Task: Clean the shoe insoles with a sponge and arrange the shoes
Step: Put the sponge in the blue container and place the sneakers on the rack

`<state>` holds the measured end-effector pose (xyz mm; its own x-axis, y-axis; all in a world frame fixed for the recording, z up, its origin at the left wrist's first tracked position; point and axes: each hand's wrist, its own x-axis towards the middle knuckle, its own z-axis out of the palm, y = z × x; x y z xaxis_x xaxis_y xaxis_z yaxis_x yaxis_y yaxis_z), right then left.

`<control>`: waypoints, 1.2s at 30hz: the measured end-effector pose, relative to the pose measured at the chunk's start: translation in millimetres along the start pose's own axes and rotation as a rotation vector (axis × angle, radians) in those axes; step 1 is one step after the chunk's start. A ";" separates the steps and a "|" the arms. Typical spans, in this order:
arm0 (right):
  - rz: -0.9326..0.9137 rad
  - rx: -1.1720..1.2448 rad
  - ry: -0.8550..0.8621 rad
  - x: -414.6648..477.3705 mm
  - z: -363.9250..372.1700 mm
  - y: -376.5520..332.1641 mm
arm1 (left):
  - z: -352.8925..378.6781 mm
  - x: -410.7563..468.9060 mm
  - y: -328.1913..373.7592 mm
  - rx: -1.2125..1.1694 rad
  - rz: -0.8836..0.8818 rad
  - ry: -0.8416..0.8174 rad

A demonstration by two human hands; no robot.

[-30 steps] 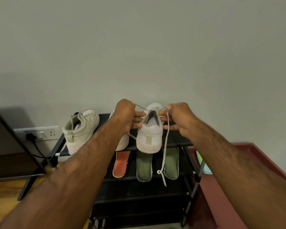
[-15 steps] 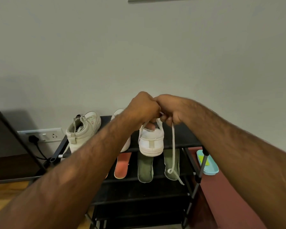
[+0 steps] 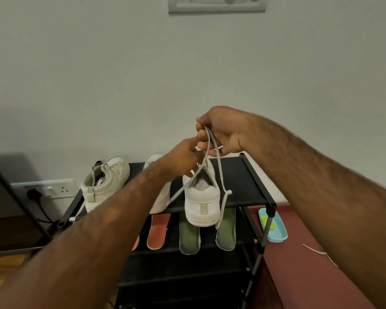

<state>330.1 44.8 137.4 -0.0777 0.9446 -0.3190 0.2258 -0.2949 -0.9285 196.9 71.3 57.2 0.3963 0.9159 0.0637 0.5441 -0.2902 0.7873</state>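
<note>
Laces [image 3: 220, 172] in left hand [image 3: 183, 158], right hand [image 3: 223, 134]; shoe [image 3: 202, 204] toe hidden.

Somebody's home, the shoe corner of a room

Black multi-shelf shoe rack [image 3: 243, 181] against a plain painted wall, pale sneakers [image 3: 105, 181] on its top shelf, loose insoles [image 3: 188, 239] on the shelf under that. Wall socket [image 3: 54, 190] with a plug in it just left of the rack, switch panel [image 3: 216, 4] high above it, wooden floor [image 3: 0, 268] to its left.
</note>
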 end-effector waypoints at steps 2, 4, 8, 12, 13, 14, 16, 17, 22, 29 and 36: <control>-0.068 0.048 -0.004 -9.3 0.6 -11.0 | 9.3 6.5 -3.5 -0.062 -0.026 0.060; -0.144 0.059 0.004 -21.8 -0.6 -24.4 | 14.0 11.6 -5.0 -0.020 -0.053 0.110; -0.258 0.116 0.000 -52.5 -2.2 -46.5 | 18.3 14.0 -3.9 -0.012 -0.086 0.135; -0.362 0.063 -0.037 -81.8 -4.0 -55.0 | 20.4 9.3 0.6 -0.013 -0.130 0.143; -0.375 0.027 -0.058 -87.4 -3.7 -54.7 | 21.4 9.7 -0.2 -0.011 -0.138 0.148; -0.379 -0.003 -0.081 -93.0 -3.6 -53.8 | 22.2 8.1 1.3 -0.010 -0.145 0.150; -0.379 -0.031 -0.137 -102.0 -3.9 -51.8 | 22.5 6.2 2.6 -0.010 -0.163 0.148; -0.391 -0.035 -0.162 -107.5 -4.8 -52.5 | 22.1 5.8 2.4 -0.015 -0.167 0.152; -0.561 -0.080 -0.138 -143.2 -17.9 -74.3 | 22.0 2.9 2.8 -0.025 -0.168 0.148; -0.593 -0.321 0.019 -134.1 -18.9 -71.9 | 23.7 5.5 -0.4 -0.092 -0.192 0.166; -0.660 -0.418 0.168 -102.2 -17.3 -58.9 | 14.9 11.1 -2.6 0.089 -0.135 0.089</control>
<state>341.6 -31.9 227.9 -0.1829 0.9241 0.3354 0.5323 0.3799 -0.7565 210.9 78.1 46.6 0.2507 0.9679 0.0184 0.6528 -0.1831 0.7350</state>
